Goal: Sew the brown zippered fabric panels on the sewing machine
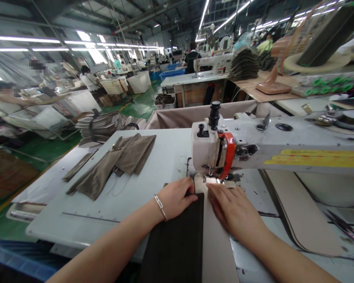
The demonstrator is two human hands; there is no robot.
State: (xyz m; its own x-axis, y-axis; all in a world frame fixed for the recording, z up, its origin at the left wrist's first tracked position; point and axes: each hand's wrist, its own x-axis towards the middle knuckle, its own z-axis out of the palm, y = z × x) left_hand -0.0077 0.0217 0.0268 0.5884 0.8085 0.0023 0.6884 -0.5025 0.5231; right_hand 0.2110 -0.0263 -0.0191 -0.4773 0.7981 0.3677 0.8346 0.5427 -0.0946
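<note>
Pressing down with flat fingers clamping nothing, left hand (177, 196) and right hand (234, 210) hold the dark cloth (177, 243) and pale strip (216, 243) at 6 o'clock from the needle (216, 179); even pushing seems best.

Bare left hand (177, 196) and right hand (234, 208), a slim silver bangle (160, 206) around the left wrist.

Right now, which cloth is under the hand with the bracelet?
Find the white sewing machine with the orange guard. Just in front of it, the left hand presses a dark piece of cloth. It is nearly black, unlike the pale strip beside it and the tan pieces farther left.
</note>
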